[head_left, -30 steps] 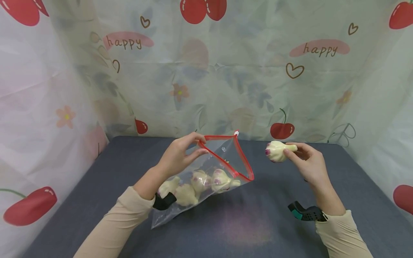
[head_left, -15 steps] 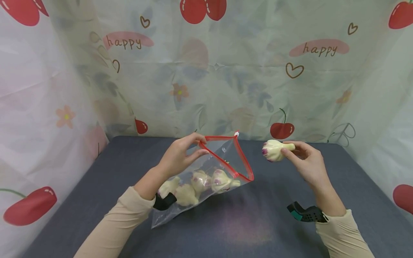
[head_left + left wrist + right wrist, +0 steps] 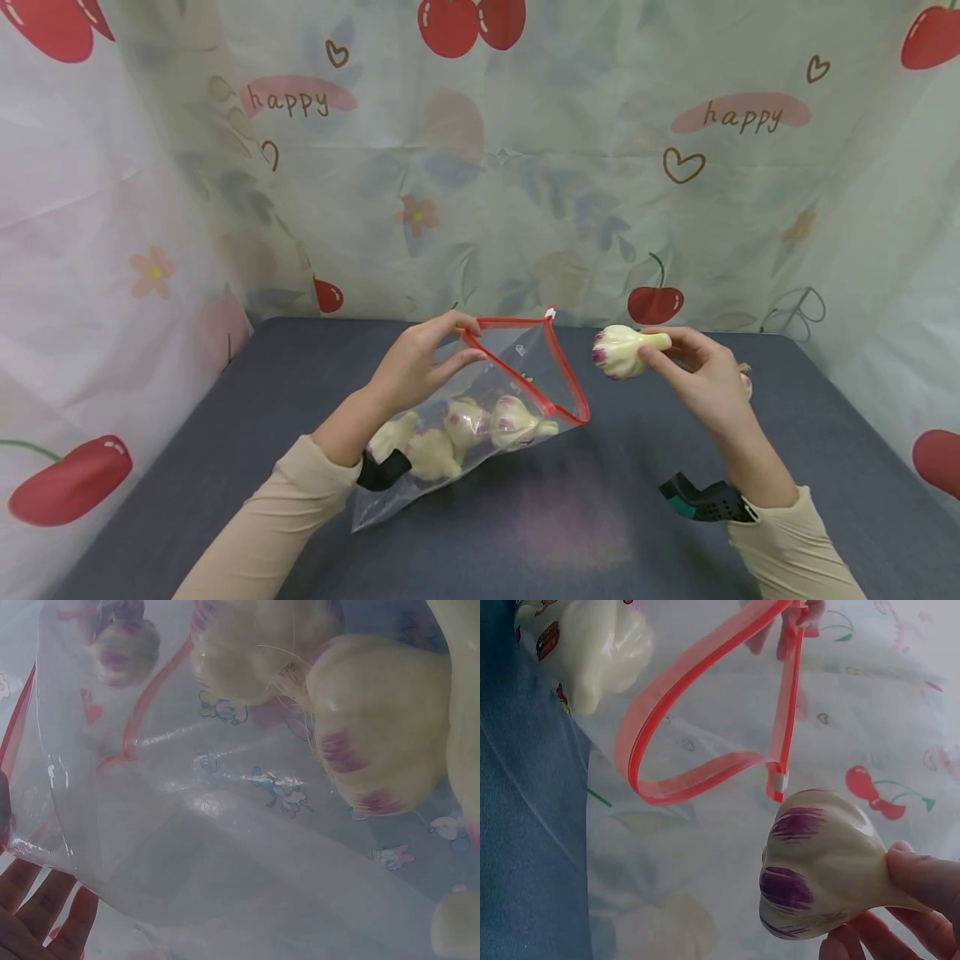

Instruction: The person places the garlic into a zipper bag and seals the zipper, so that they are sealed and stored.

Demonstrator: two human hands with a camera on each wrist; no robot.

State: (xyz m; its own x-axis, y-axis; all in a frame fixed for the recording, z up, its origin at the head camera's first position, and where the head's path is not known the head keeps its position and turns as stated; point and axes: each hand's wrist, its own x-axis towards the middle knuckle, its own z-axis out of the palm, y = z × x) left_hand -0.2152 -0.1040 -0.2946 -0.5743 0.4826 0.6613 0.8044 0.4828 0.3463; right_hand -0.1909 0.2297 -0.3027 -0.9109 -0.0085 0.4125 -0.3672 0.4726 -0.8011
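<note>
My left hand (image 3: 412,358) pinches the upper edge of a clear zip bag (image 3: 390,504) with a red zip rim. Its mouth gapes toward the right. Several cream garlic bulbs (image 3: 467,421) with purple marks lie inside; in the left wrist view a garlic bulb (image 3: 382,727) shows large through the plastic. My right hand (image 3: 708,379) pinches another garlic bulb (image 3: 621,352) by its stem, root end toward the bag. That bulb is held to the right of the mouth, apart from it. The right wrist view has the white slider (image 3: 780,782) just above this bulb.
A dark grey table (image 3: 555,517) lies under both hands. Behind the right hand a small pale thing (image 3: 746,380) peeks out, mostly hidden. Printed curtains (image 3: 510,208) close off the back and sides. A thin grey cord (image 3: 798,312) shows at the back right.
My right hand has moved left with its garlic bulb, closer to the bag's mouth. A small pale thing has come into sight behind that hand. Left hand and bag stay put.
</note>
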